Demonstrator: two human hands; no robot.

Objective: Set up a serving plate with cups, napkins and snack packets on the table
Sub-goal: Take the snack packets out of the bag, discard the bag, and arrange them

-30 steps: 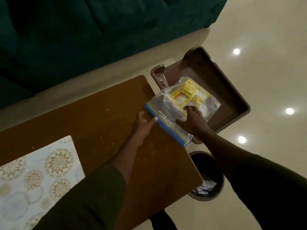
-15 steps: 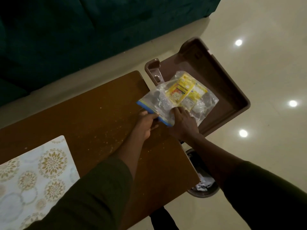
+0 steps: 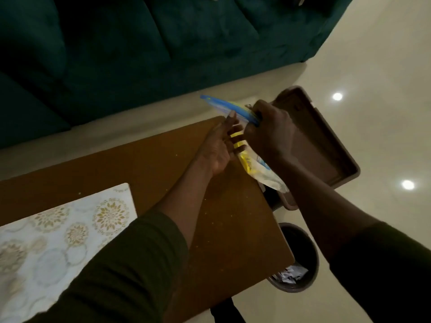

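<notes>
A clear zip bag point(image 3: 256, 169) with a blue seal strip holds yellow snack packets. It hangs upright in the air over the far right corner of the brown table point(image 3: 144, 173). My right hand point(image 3: 270, 134) grips the bag at its blue top edge. My left hand point(image 3: 220, 145) rests flat against the bag's side with the fingers spread. A brown serving tray point(image 3: 326, 145) sits just past the table's right end, behind my right hand, with nothing visible in it.
A patterned white and gold placemat point(image 3: 58, 241) covers the near left of the table. A dark waste bin point(image 3: 298, 259) with crumpled paper stands on the floor below the table's right edge. A dark green sofa point(image 3: 140, 47) runs along the far side.
The bag lay flat on the tray one second ago. My right hand has lifted it upright above the table corner, and my left hand has shifted from its blue edge to its side.
</notes>
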